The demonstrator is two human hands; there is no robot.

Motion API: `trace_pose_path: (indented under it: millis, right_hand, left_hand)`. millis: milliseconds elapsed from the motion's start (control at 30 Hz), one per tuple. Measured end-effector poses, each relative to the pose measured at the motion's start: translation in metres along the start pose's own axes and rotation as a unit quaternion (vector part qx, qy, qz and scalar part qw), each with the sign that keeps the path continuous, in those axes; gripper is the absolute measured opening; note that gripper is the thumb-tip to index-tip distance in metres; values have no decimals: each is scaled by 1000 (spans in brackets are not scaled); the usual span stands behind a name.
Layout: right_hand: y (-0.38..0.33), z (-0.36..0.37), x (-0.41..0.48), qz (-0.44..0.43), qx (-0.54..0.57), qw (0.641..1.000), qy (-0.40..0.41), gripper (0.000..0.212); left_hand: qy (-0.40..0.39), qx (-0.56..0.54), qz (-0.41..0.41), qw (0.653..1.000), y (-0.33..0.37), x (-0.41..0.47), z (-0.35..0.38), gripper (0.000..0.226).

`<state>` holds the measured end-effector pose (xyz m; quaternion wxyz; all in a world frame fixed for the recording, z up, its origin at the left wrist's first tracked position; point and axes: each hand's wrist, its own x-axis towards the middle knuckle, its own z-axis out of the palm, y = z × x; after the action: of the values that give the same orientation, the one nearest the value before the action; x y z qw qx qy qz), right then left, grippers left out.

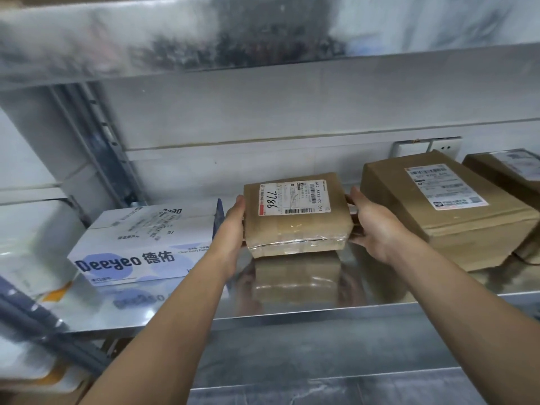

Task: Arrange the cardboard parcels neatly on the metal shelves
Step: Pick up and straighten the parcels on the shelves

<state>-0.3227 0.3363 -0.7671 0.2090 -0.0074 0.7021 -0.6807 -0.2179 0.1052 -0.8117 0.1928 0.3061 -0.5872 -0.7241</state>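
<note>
Two metal shelf levels are in view: an upper shelf [204, 39] overhead, blurred, and the middle shelf [292, 311] that carries the goods. Four boxes stand on the middle shelf. Largest is the white printed carton [146, 244] at the left, marked "Deeyeo", lying flat near the front edge. Next is the large brown parcel [447, 211] to the right, with one shipping label on its top face. A further brown parcel [508, 173] sits behind and to the right of it, cut off by the frame edge, so its full extent cannot be told. Smallest is the small cardboard parcel [295, 214] in the middle, between the white carton and the large brown parcel, resting on the shelf surface with its reflection beneath it; its label bears the handwritten figure 7786 (clear tape runs along its front edge). Two bare forearms reach up from below. The left hand [230, 229] lies flat against the small parcel's left side, thumb up along the edge. The right hand [371, 223] presses its right side, fingers [352, 213] curled round the end. Both hands clasp this one parcel between them.
</note>
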Motion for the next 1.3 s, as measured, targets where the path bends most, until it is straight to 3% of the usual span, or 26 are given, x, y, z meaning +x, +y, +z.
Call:
trace_pose_path:
  millis: [67,167,333,633,800,933,1033,1067,1300]
  right_hand:
    - [-1,-2,1,2,24,1000,-6,39]
    - [-1,-3,3,14,52,999,-6,43]
    - [-6,-1,1,21,69,997,0,54]
    - [-17,3,-5,5,109,994,18,50]
    - [-17,5,-5,-12,106,994,20,52]
    - [-8,8,-8,-11,96,995,0,49]
    - [-5,11,-10,6,107,994,-10,50]
    - [-4,12,-11,11,106,994,-12,51]
    - [1,11,-12,30,104,994,-16,50]
  left_hand:
    - [-19,12,-9,1000,3,2,-1,106]
    - [-27,14,-10,999,5,2,-1,105]
    - [-41,10,-4,999,9,4,0,138]
    - [-49,-44,19,998,25,-19,13,65]
    - [-34,-75,12,997,23,-19,17,59]
    - [-30,-105,6,994,11,-9,14,72]
    - [-40,-120,-14,992,4,-2,12,126]
    - [-34,-122,-19,992,-2,4,10,135]
    - [2,-145,-10,989,-11,11,9,112]
